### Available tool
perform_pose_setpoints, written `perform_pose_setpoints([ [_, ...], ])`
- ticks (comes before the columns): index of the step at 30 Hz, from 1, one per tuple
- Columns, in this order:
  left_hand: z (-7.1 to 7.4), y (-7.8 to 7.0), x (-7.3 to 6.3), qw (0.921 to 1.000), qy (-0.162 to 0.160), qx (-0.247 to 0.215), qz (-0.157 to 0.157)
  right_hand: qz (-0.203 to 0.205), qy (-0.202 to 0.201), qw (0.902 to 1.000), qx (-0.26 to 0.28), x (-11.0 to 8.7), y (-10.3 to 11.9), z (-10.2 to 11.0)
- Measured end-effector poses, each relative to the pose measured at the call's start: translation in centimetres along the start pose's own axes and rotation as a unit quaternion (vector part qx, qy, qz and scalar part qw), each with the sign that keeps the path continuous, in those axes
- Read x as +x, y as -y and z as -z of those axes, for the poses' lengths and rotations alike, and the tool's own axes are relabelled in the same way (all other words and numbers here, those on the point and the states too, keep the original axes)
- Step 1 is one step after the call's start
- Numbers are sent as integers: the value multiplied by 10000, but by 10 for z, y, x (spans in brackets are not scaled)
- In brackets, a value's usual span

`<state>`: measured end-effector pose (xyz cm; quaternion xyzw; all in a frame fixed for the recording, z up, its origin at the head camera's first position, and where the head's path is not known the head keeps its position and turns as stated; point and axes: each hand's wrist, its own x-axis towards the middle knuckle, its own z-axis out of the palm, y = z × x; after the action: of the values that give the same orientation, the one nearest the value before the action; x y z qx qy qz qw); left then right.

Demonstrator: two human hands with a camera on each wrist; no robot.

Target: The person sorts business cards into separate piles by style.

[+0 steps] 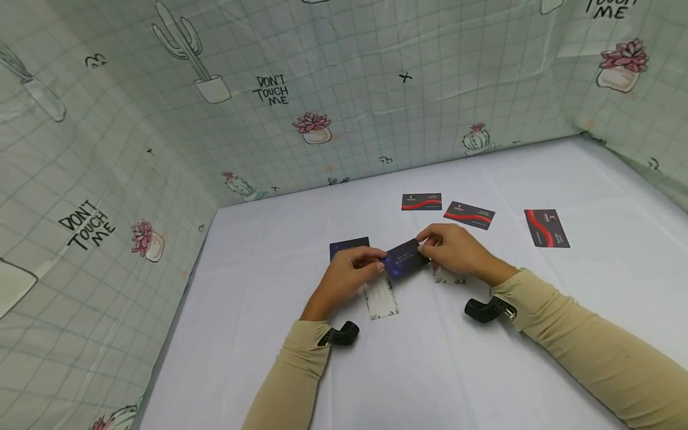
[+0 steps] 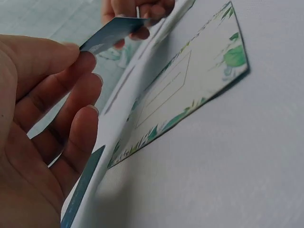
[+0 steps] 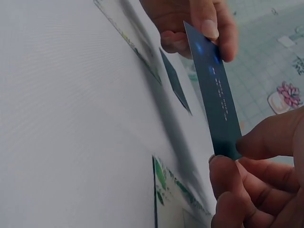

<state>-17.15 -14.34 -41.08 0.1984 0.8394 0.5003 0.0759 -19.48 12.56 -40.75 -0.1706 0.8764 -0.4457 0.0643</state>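
A dark blue card (image 1: 405, 261) with small pale print is held tilted above the table between both hands. My left hand (image 1: 349, 276) pinches its left end between thumb and index finger; in the left wrist view the other fingers curl loosely. At the opposite end, my right hand (image 1: 455, 248) pinches the card's corner, as the right wrist view also shows. Below lies a white card with green leaf edging (image 1: 381, 298). A second leaf-edged card (image 1: 448, 276) is partly covered by my right hand. Behind my left hand a dark blue card (image 1: 349, 243) lies partly hidden.
Farther back on the white-covered table (image 1: 258, 298) lie three black cards with red waves: one (image 1: 421, 202) behind the hands, one (image 1: 469, 215) beside it, one (image 1: 546, 228) to the right. A patterned cloth (image 1: 355, 77) rises behind and at both sides.
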Motion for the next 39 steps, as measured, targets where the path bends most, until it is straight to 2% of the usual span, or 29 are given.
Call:
perform_pose_setpoints([
  [6, 3, 4, 0, 9992, -398, -95, 8, -75, -42, 9999, 86, 4, 5, 1],
  [12, 5, 8, 3, 9934, -1013, -543, -19, -155, -119, 9993, 313, 18, 14, -4],
  [19, 5, 9, 6, 9742, -1948, -1133, 91, -416, -220, 9968, 649, 34, 22, -12],
  [24, 4, 9, 7, 9605, -2499, -1212, 155, -472, -236, 9955, 782, 41, 23, -18],
  [29, 8, 9, 7, 9586, -2709, -857, 213, -447, -294, 9938, 974, 51, 24, -25],
  [34, 13, 8, 6, 9592, -2719, -727, 272, -465, -313, 9899, 1299, 60, 25, -30],
  [39, 18, 10, 5, 9621, -2648, -592, 269, -578, -292, 9897, 1274, 64, 31, -32],
])
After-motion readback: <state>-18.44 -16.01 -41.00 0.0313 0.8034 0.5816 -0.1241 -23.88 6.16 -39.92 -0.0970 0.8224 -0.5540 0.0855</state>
